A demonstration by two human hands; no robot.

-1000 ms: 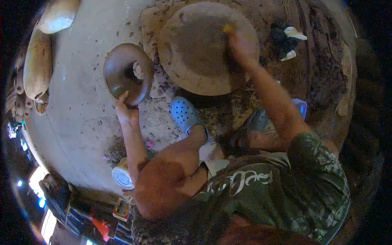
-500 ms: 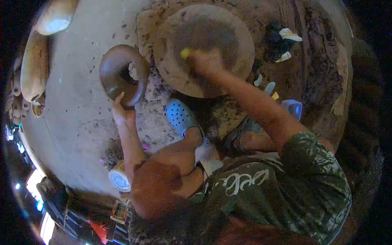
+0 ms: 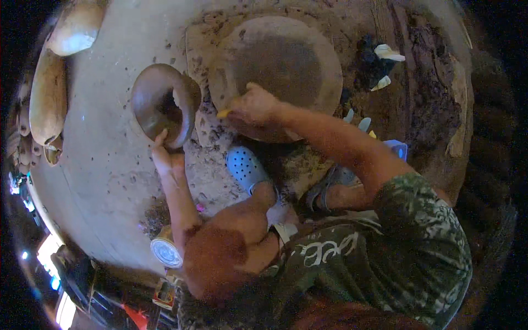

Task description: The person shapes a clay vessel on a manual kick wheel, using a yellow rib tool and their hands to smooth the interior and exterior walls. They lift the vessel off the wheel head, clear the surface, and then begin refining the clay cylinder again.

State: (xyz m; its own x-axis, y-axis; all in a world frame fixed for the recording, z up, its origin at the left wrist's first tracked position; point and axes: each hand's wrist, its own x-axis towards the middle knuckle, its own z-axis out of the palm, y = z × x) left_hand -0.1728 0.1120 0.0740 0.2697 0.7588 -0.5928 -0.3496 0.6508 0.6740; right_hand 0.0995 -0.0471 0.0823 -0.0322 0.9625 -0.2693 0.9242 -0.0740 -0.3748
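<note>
Just left of the round slab (image 3: 291,60), I see the brown vessel (image 3: 149,102), its opening showing. My feed has the left hand (image 3: 166,157) gripping its near edge, thumb uppermost. To the vessel's right, apart from it, the right hand (image 3: 256,107) curls around a small yellow piece (image 3: 223,113) over the slab's near-left part.

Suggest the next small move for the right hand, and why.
I would probably bring the small yellow piece in the right hand leftward to the rounded, brown, clay-like pot: the left hand holds the pot's near edge, and the right hand is over the near-left part of the flat, round, grey-brown disc, toward the pot.
</note>
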